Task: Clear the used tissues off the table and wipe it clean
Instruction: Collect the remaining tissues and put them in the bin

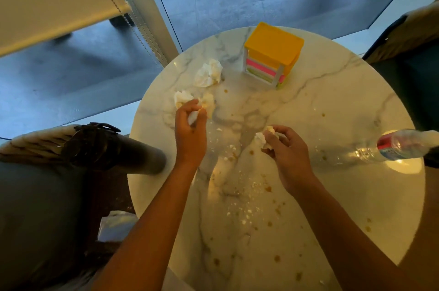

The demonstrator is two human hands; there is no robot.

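A round white marble table (332,105) carries brown drips and white crumbs down its middle. My left hand (190,131) grips a crumpled white tissue (193,117) at the table's left side. Touching its fingers lie two more crumpled tissues (182,98) (209,103). A larger crumpled tissue (208,72) sits further back, apart from the hand. My right hand (282,146) holds another crumpled tissue (261,139) near the table's centre.
A yellow box with pink and green stripes (273,55) stands at the back of the table. A clear plastic bottle (389,146) lies on its side at the right edge. Grey chairs flank the table; a dark bag (95,146) rests on the left one.
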